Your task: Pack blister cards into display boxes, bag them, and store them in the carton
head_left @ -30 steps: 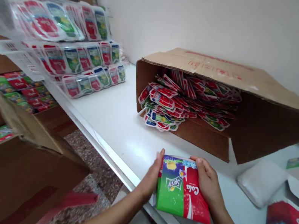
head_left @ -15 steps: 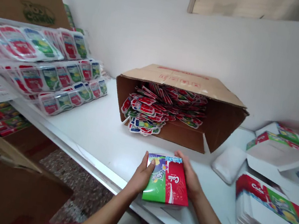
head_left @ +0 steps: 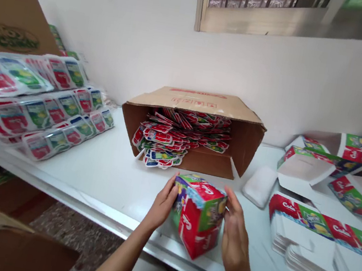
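Between my two hands is a small cardboard carton (head_left: 200, 217), printed red, green and purple with "Cola" lettering. It is turned with one corner towards me, above the table's front edge, and slightly blurred. My left hand (head_left: 161, 204) grips its left side, thumb at the near edge and the other fingers partly hidden behind. On the other side my right hand (head_left: 235, 239) has its fingertips against the carton's upper right edge, palm facing it. Just beyond lies a brown box (head_left: 197, 101) on its side, its mouth facing me, with many can-shaped packets (head_left: 165, 144) inside.
Clear-wrapped rows of packets (head_left: 42, 114) are stacked at left beside an upright brown flap (head_left: 10, 14). At right are a white pad (head_left: 259, 185), flat carton stacks (head_left: 309, 242) and unfolded cartons (head_left: 308, 163). An open brown box (head_left: 10, 245) stands at lower left, below the table (head_left: 114, 180).
The carton has been turned from its broad front face to a corner-on pose. My right hand has opened out somewhat beside it. The camera view has shifted up and to the right.
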`<state>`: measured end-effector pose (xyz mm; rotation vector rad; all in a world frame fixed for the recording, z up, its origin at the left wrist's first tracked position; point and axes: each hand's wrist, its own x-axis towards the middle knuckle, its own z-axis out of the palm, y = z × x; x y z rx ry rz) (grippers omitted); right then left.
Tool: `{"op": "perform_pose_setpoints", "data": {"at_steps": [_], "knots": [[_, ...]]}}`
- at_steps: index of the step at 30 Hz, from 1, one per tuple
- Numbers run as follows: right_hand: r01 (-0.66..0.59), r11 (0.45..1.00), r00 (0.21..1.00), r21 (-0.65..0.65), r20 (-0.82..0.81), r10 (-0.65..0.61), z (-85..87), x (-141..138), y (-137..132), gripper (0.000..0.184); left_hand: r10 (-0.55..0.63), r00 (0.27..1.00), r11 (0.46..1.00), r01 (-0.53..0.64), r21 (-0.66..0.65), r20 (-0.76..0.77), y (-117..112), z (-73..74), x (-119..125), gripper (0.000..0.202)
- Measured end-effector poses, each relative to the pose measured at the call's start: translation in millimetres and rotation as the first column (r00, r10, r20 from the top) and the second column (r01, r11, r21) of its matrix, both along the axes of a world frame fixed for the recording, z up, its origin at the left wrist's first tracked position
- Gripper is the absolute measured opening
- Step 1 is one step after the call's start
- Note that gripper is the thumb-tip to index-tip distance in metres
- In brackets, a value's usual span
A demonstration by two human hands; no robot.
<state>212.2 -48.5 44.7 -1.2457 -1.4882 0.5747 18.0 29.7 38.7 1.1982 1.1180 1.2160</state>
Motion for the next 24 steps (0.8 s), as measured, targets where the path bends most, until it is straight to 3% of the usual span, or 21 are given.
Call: {"op": "perform_pose_setpoints", "data": {"at_steps": [2, 4, 6, 9, 13, 15, 17, 20, 22, 24], "knots": [[-0.055, 0.998, 0.989, 0.007, -0.135, 0.056, -7.8, 4.2, -14.1, 0.056, 0.051, 0.998, 0.998, -0.052, 0.018, 0.021, 5.7, -4.9, 0.2, 0.066], [-0.072, 0.995, 0.977, -0.069, -0.205, 0.056, -24.5, 8.0, -13.8, 0.057, 0.04, 0.986, 0.998, -0.03, -0.062, 0.162, 5.4, -10.6, -0.8, 0.067], [-0.041, 0.981, 0.97, -0.192, -0.242, -0.006, -43.2, 7.3, -0.6, 0.059, -0.028, 0.952, 0.991, 0.067, -0.117, 0.305, -0.1, -13.8, -1.9, 0.066], [-0.024, 0.96, 0.93, -0.279, -0.358, -0.081, -60.2, -8.7, 26.6, 0.064, -0.194, 0.9, 0.953, 0.268, -0.143, 0.391, -10.2, -14.4, -1.5, 0.066], [0.088, 0.965, 0.791, -0.248, -0.571, -0.219, -57.6, -42.6, 47.1, 0.064, -0.312, 0.846, 0.859, 0.446, -0.253, 0.433, -10.7, -15.9, 4.6, 0.071], [0.157, 0.956, 0.736, -0.246, -0.617, -0.279, -52.6, -49.1, 50.8, 0.065, -0.339, 0.843, 0.847, 0.467, -0.255, 0.417, -2.7, -16.3, 8.1, 0.071], [0.165, 0.957, 0.754, -0.24, -0.595, -0.279, -48.2, -42.6, 52.9, 0.065, -0.338, 0.881, 0.892, 0.412, -0.185, 0.329, 9.7, -14.9, 10.4, 0.069], [0.117, 0.967, 0.848, -0.226, -0.485, -0.216, -42.7, -15.9, 54.4, 0.059, -0.236, 0.967, 0.967, 0.243, -0.071, 0.094, 27.9, -7.6, 13.5, 0.063], [0.115, 0.965, 0.887, -0.236, -0.413, -0.206, -39.3, 3.8, 54.5, 0.054, -0.057, 0.996, 0.998, 0.058, 0.017, -0.063, 30.9, 4.4, 17.4, 0.055], [0.146, 0.961, 0.913, -0.236, -0.34, -0.223, -35.1, 18.6, 53.8, 0.049, 0.209, 0.971, 0.961, -0.181, 0.209, -0.119, 20.8, 26.9, 22.5, 0.042]]}}
